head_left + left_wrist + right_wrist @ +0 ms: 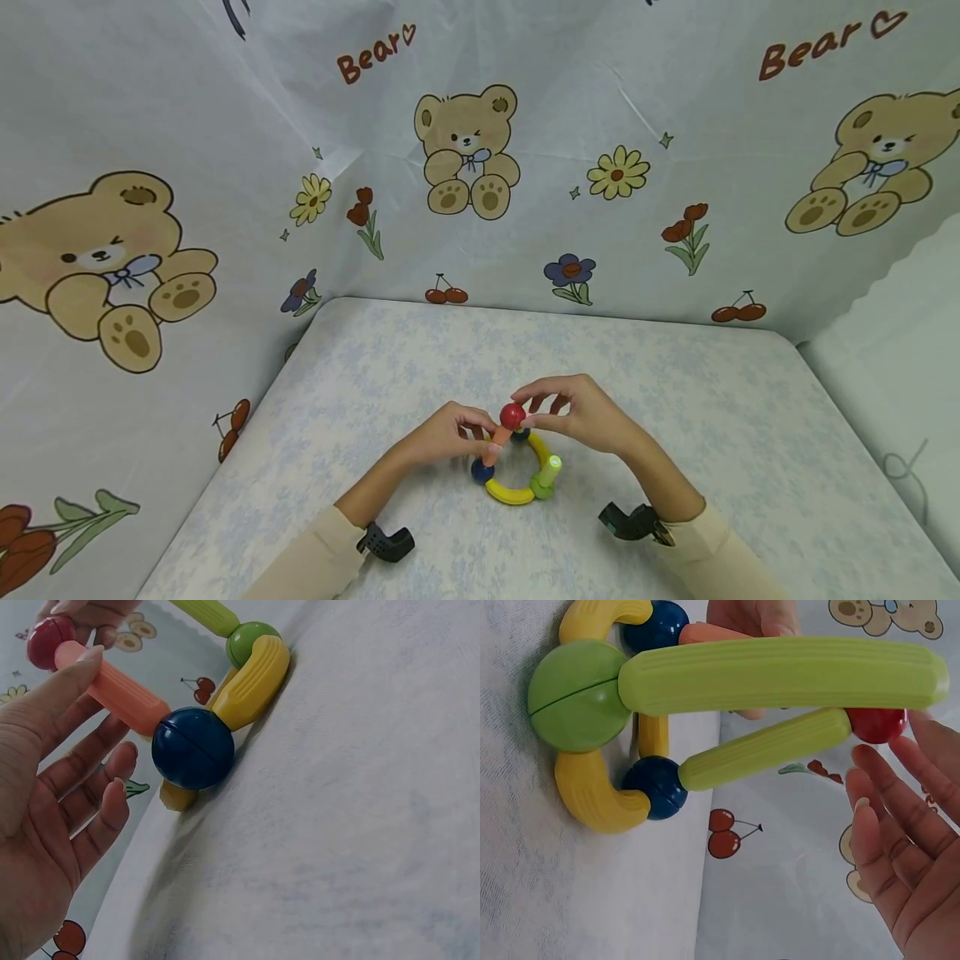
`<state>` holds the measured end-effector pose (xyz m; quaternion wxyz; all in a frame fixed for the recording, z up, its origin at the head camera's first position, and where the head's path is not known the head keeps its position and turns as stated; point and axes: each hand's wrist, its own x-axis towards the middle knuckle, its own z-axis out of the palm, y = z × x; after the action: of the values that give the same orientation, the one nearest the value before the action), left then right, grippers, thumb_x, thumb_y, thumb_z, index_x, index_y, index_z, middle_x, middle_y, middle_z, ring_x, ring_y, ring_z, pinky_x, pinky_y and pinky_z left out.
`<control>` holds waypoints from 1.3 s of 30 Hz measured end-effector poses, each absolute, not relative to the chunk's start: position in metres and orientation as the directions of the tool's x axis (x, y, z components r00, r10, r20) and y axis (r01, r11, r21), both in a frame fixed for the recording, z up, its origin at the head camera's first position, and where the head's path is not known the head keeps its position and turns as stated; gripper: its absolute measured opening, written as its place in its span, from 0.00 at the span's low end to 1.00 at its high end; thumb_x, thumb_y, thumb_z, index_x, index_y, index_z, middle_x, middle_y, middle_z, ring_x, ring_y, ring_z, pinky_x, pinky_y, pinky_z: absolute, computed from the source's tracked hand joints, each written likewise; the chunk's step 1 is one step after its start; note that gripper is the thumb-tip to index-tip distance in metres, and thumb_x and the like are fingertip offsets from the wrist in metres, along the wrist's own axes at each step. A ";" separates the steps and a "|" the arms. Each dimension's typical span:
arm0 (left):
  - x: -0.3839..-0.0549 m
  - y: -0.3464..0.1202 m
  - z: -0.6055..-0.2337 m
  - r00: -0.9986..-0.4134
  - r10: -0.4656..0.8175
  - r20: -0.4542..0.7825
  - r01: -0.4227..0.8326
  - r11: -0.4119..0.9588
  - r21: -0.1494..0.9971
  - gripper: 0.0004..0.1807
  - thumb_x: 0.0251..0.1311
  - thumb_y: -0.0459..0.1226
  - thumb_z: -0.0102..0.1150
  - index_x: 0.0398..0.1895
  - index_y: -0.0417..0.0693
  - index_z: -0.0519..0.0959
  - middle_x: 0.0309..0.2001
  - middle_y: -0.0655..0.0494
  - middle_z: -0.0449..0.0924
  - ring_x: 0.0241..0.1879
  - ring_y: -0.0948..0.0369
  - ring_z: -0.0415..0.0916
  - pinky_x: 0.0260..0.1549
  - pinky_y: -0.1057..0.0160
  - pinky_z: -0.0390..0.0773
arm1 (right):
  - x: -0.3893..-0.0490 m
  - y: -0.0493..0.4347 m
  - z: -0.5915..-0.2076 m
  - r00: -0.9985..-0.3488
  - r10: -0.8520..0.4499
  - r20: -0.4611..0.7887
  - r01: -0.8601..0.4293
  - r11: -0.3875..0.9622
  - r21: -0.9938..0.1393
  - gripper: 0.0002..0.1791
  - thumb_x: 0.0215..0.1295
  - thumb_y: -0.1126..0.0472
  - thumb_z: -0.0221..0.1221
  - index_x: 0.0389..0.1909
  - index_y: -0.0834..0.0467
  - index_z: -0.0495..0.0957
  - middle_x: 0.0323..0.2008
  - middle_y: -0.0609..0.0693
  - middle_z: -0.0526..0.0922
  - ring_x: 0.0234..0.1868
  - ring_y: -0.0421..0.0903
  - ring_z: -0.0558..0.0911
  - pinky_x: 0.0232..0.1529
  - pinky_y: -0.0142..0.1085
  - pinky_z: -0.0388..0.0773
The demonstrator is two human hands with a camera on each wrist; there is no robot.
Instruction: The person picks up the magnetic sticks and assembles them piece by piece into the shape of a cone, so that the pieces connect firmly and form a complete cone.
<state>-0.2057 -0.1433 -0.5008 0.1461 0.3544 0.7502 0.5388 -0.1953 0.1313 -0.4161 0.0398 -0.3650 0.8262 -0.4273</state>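
A ring of yellow curved rods (510, 495), joined by a green ball (577, 697) and dark blue balls (193, 748), lies on the table. My left hand (450, 433) pinches an orange rod (135, 701) that slants up from a blue ball to a red ball (513, 416). With thumb and index finger, my right hand (585, 412) holds that red ball above the ring's far side. A light green rod (769, 748) runs from another blue ball up to the red ball. From the green ball rises a second light green rod (780, 675), its top end free.
The toy stands on a pale, blue-mottled tabletop (375, 358). Behind and to the left hangs a white sheet (262, 100) printed with bears and flowers. Black wrist cameras sit on the left cuff (386, 543) and right cuff (630, 522).
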 end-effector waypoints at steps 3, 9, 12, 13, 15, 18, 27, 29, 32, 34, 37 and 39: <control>-0.207 -0.145 -0.501 -0.726 0.667 0.165 0.378 0.186 0.907 0.10 0.65 0.38 0.69 0.48 0.51 0.89 0.42 0.59 0.88 0.39 0.60 0.80 0.34 0.62 0.81 | -0.193 0.139 -0.416 -0.766 -0.587 0.261 -0.553 0.395 -0.734 0.12 0.68 0.57 0.67 0.51 0.49 0.86 0.46 0.42 0.87 0.43 0.41 0.83 0.43 0.39 0.82; -0.209 -0.151 -0.495 -0.804 0.556 0.211 0.380 0.208 0.901 0.11 0.65 0.39 0.69 0.49 0.52 0.88 0.43 0.53 0.87 0.40 0.60 0.80 0.34 0.63 0.80 | -0.185 0.156 -0.422 -0.801 -0.530 0.277 -0.531 0.417 -0.737 0.09 0.74 0.57 0.61 0.49 0.49 0.87 0.45 0.42 0.88 0.41 0.39 0.83 0.40 0.37 0.82; -0.211 -0.152 -0.491 -0.820 0.522 0.234 0.381 0.192 0.905 0.13 0.64 0.39 0.69 0.51 0.49 0.87 0.45 0.53 0.86 0.43 0.58 0.80 0.32 0.65 0.79 | -0.179 0.165 -0.427 -0.807 -0.535 0.249 -0.509 0.418 -0.752 0.09 0.76 0.57 0.59 0.49 0.48 0.86 0.44 0.44 0.88 0.38 0.42 0.83 0.37 0.36 0.82; -0.211 -0.152 -0.490 -0.820 0.520 0.241 0.382 0.181 0.906 0.14 0.64 0.38 0.69 0.52 0.48 0.87 0.46 0.53 0.86 0.44 0.57 0.80 0.31 0.65 0.79 | -0.177 0.167 -0.429 -0.807 -0.541 0.236 -0.502 0.418 -0.757 0.09 0.76 0.57 0.59 0.50 0.48 0.86 0.44 0.44 0.88 0.38 0.42 0.83 0.37 0.36 0.82; -0.213 -0.150 -0.488 -0.816 0.523 0.244 0.380 0.168 0.910 0.15 0.64 0.38 0.70 0.53 0.49 0.86 0.48 0.56 0.86 0.46 0.56 0.79 0.31 0.65 0.79 | -0.174 0.172 -0.433 -0.805 -0.557 0.205 -0.487 0.423 -0.764 0.09 0.74 0.57 0.60 0.50 0.47 0.86 0.44 0.44 0.88 0.39 0.42 0.83 0.39 0.37 0.82; -0.215 -0.147 -0.484 -0.803 0.545 0.241 0.370 0.139 0.919 0.16 0.64 0.37 0.70 0.55 0.51 0.86 0.51 0.57 0.85 0.50 0.53 0.78 0.35 0.63 0.82 | -0.169 0.177 -0.438 -0.785 -0.599 0.157 -0.474 0.417 -0.776 0.12 0.69 0.57 0.66 0.52 0.47 0.85 0.46 0.45 0.88 0.41 0.43 0.83 0.41 0.38 0.82; -0.214 -0.134 -0.480 -0.774 0.580 0.255 0.359 0.070 0.931 0.18 0.61 0.38 0.73 0.55 0.49 0.86 0.52 0.56 0.85 0.55 0.41 0.75 0.46 0.58 0.82 | -0.163 0.171 -0.448 -0.715 -0.694 0.090 -0.463 0.372 -0.804 0.19 0.62 0.53 0.72 0.51 0.56 0.86 0.43 0.40 0.87 0.40 0.47 0.84 0.39 0.38 0.84; -0.213 -0.132 -0.481 -0.771 0.581 0.262 0.361 0.059 0.931 0.18 0.61 0.38 0.72 0.54 0.47 0.86 0.53 0.56 0.85 0.55 0.47 0.77 0.47 0.58 0.82 | -0.162 0.168 -0.449 -0.706 -0.701 0.096 -0.466 0.358 -0.809 0.16 0.62 0.55 0.72 0.50 0.55 0.87 0.42 0.40 0.87 0.39 0.46 0.84 0.39 0.38 0.84; -0.213 -0.130 -0.483 -0.770 0.584 0.258 0.354 0.054 0.934 0.17 0.62 0.38 0.72 0.54 0.47 0.86 0.53 0.56 0.85 0.54 0.57 0.78 0.48 0.58 0.81 | -0.161 0.163 -0.451 -0.693 -0.712 0.113 -0.478 0.336 -0.811 0.12 0.62 0.59 0.72 0.47 0.52 0.88 0.41 0.41 0.88 0.37 0.43 0.84 0.37 0.37 0.83; -0.213 -0.129 -0.485 -0.770 0.584 0.256 0.350 0.053 0.935 0.17 0.62 0.39 0.72 0.54 0.47 0.86 0.53 0.55 0.85 0.54 0.57 0.78 0.47 0.59 0.81 | -0.160 0.162 -0.452 -0.691 -0.712 0.119 -0.484 0.334 -0.809 0.10 0.62 0.60 0.72 0.45 0.50 0.88 0.40 0.41 0.88 0.36 0.43 0.84 0.37 0.37 0.83; -0.213 -0.128 -0.485 -0.772 0.581 0.257 0.354 0.058 0.933 0.18 0.62 0.40 0.72 0.54 0.47 0.86 0.52 0.55 0.85 0.53 0.57 0.78 0.47 0.59 0.81 | -0.162 0.160 -0.452 -0.696 -0.707 0.127 -0.499 0.349 -0.793 0.09 0.62 0.58 0.72 0.43 0.50 0.88 0.38 0.41 0.88 0.35 0.41 0.83 0.36 0.37 0.83; -0.213 -0.127 -0.485 -0.772 0.578 0.265 0.361 0.055 0.931 0.19 0.62 0.42 0.72 0.54 0.47 0.86 0.52 0.55 0.85 0.52 0.56 0.78 0.46 0.59 0.81 | -0.163 0.159 -0.454 -0.702 -0.700 0.128 -0.505 0.363 -0.783 0.09 0.62 0.56 0.72 0.43 0.51 0.87 0.37 0.40 0.87 0.35 0.40 0.83 0.37 0.37 0.84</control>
<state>-0.2126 -0.1270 -0.4847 0.0895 0.3259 0.7208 0.6052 -0.1630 0.1594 -0.4536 0.1142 -0.3686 0.8176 -0.4273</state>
